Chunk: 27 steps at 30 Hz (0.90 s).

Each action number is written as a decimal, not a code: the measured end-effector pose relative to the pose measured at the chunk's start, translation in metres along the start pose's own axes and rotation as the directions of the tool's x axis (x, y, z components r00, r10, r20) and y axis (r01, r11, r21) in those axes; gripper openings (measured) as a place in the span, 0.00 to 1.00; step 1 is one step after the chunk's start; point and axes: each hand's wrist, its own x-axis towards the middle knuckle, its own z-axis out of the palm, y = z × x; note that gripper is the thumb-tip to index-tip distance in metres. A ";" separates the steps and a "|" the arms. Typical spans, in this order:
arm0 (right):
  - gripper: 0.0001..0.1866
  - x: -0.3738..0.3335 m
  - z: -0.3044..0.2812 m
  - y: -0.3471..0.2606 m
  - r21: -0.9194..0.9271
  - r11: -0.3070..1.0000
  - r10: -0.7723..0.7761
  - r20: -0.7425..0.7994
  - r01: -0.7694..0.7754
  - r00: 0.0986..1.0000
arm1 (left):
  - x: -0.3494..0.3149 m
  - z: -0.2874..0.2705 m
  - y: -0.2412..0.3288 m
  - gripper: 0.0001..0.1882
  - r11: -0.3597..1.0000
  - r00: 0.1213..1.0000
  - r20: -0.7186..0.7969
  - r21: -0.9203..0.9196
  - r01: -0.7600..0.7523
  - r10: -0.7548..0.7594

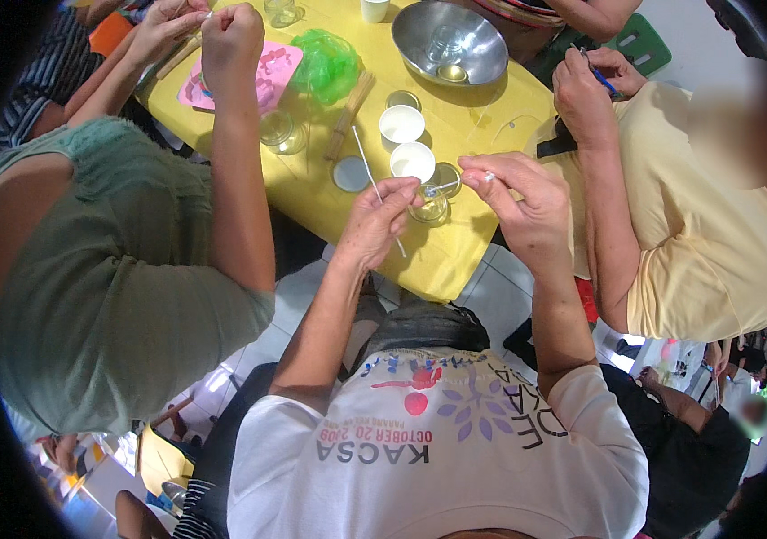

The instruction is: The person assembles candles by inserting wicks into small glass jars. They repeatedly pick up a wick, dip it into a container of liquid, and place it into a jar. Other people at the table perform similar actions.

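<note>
Between the fingers of my left hand [374, 220] is a thin white stick [365, 159], slanting up past the fingertips and down below them. My right hand [525, 199] pinches a small white piece at its fingertips, and a short white strand [445, 187] runs from there toward my left fingertips. Whether the strand and the stick are joined, I cannot make out. Under the strand a clear glass jar [431, 212] stands near the table edge. Two white cups [412, 163] stand just beyond, with a round lid [445, 176] beside the nearer one.
On the yellow tablecloth [455, 260] are a steel bowl [491, 56] holding glassware, a pink mould [277, 72], a green plastic bag [325, 67], wooden sticks [349, 117], another glass jar [283, 135] and a lid [350, 174]. People work close on both sides; one grips a blue-handled tool [603, 79].
</note>
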 end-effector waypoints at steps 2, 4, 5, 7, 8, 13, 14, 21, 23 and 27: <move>0.06 -0.007 0.006 0.014 0.003 0.995 0.104 0.037 -0.104 0.994 | 0.002 -0.012 -0.006 0.09 0.994 0.995 -0.097 0.110 0.007 0.003; 0.06 -0.015 0.014 0.030 0.001 0.987 0.160 0.056 -0.160 0.985 | 0.004 -0.024 -0.015 0.10 0.977 0.982 -0.187 0.213 0.010 0.030; 0.06 -0.018 0.019 0.039 -0.001 0.986 0.166 0.054 -0.166 0.985 | 0.006 -0.031 -0.020 0.09 0.964 0.972 -0.230 0.264 0.013 0.050; 0.06 -0.026 0.029 0.058 -0.007 0.983 0.183 0.061 -0.183 0.981 | 0.011 -0.041 -0.032 0.08 0.924 0.952 -0.270 0.380 -0.032 0.144; 0.06 -0.030 0.034 0.067 -0.012 0.981 0.196 0.070 -0.195 0.978 | 0.014 -0.044 -0.038 0.07 0.893 0.941 -0.262 0.443 -0.080 0.214; 0.08 -0.046 0.055 0.102 -0.019 0.980 0.199 0.100 -0.198 0.975 | 0.022 -0.052 -0.055 0.05 0.813 0.927 -0.204 0.561 -0.154 0.316; 0.08 -0.047 0.057 0.108 -0.032 0.979 0.205 0.115 -0.202 0.972 | 0.023 -0.051 -0.056 0.05 0.809 0.923 -0.206 0.566 -0.160 0.326; 0.10 -0.046 0.064 0.132 -0.084 0.983 0.173 0.153 -0.162 0.973 | 0.039 -0.033 -0.055 0.07 0.726 0.938 -0.110 0.664 -0.177 0.329; 0.09 -0.046 0.064 0.134 -0.115 0.984 0.154 0.165 -0.136 0.974 | 0.041 -0.024 -0.054 0.08 0.606 0.916 -0.027 0.758 -0.242 0.400; 0.08 -0.049 0.061 0.133 -0.121 0.971 0.223 0.156 -0.206 0.962 | 0.044 -0.007 -0.055 0.09 0.537 0.919 0.022 0.806 -0.249 0.393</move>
